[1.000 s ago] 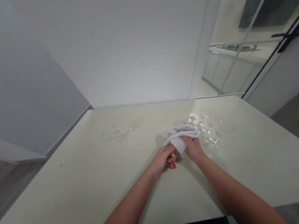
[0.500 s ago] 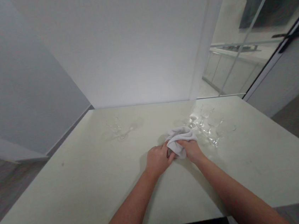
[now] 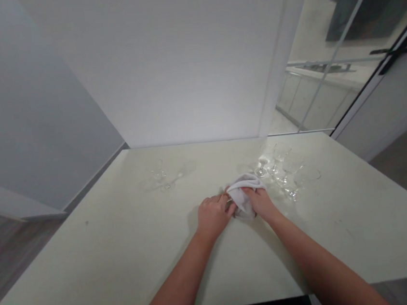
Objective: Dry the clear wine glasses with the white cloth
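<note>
A white cloth (image 3: 244,200) is bunched up just above the table in front of me. My right hand (image 3: 261,203) grips it from the right, with the fingers pushed into its folds. From the left, my left hand (image 3: 213,213) is closed around what looks like the stem end of a clear wine glass (image 3: 229,200), most of it hidden by fingers and cloth. Beyond my right hand, several clear stemmed glasses (image 3: 285,175) stand close together. Farther left, one more stemmed glass (image 3: 159,174) stands by itself.
The pale table (image 3: 109,259) meets a white wall (image 3: 188,76) at its far edge. Back right is a glass panel (image 3: 313,92), beside a door with a black handle (image 3: 394,52). The clustered glasses are close to my right hand.
The cloth has shifted shape and its fold has turned around the held glass. Both hands stay in nearly the same place, with slight finger movement. The standing glasses have not moved.
</note>
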`<state>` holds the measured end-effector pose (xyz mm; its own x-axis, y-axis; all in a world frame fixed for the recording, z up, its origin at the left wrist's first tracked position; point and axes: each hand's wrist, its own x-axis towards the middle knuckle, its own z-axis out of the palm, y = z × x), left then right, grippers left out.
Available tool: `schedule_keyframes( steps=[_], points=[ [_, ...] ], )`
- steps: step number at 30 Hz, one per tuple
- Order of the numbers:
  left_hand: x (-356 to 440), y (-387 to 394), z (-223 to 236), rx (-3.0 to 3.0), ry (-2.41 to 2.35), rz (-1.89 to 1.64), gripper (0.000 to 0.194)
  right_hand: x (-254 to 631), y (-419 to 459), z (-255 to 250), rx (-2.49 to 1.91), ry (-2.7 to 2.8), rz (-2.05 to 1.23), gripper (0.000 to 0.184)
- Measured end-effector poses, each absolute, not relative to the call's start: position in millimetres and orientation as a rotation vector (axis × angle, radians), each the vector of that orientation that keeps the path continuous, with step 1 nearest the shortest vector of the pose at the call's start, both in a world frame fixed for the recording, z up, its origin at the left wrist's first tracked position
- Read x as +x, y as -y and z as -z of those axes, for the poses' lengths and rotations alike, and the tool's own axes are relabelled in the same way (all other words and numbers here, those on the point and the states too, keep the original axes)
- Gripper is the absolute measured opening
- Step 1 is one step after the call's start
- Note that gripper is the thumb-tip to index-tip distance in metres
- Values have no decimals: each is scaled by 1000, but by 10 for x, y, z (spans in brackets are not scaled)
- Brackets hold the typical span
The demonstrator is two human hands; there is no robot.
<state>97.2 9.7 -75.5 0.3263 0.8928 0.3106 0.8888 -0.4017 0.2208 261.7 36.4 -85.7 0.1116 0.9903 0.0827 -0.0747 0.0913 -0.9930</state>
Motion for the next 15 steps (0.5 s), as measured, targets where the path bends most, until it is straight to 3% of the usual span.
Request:
schedule_keyframes(
  steps=[10, 15],
  points=[
    [849, -186, 746, 2385, -1861, -719, 53, 2581, -323, 741, -1079, 1169, -798, 25],
    [832, -195, 801, 2682, -1697, -663, 48, 2724, -365, 801, -1160, 1358, -916, 26]
  ],
)
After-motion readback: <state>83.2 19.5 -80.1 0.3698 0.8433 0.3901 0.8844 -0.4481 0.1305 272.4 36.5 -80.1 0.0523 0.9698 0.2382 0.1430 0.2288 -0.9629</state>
